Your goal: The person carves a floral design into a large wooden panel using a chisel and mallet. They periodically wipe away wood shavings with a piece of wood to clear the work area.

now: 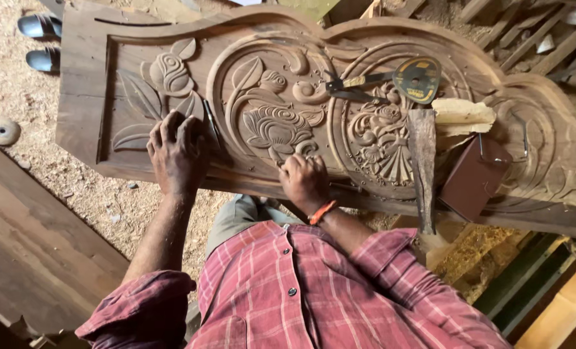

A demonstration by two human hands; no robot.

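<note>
Hands work on a carved wooden panel (pixel 314 90) that lies across the upper half of the view, its surface cut with leaves, a bird and flower rosettes. The left hand (pixel 177 154) rests at about nine o'clock from the panel's middle, fingers curled down and pressed together against the wood just below a carved leaf; a thin dark tool (pixel 212 129) stands at its two o'clock edge, but whether the fingers grip it I cannot tell. The right hand (pixel 304 179) sits at six o'clock of the central flower carving, fingers bunched tight on the lower rim of the relief; what it pinches is hidden. An orange wristband (pixel 322 211) circles that wrist.

At one o'clock on the panel lies a grinding disc (pixel 418 79) beside a dark pair of compasses (pixel 349 87). A worn wooden mallet (pixel 422 165) lies at three o'clock, with a brown block (pixel 474 178) just beside it. Sandals (pixel 39 42) rest on sawdust at ten o'clock.
</note>
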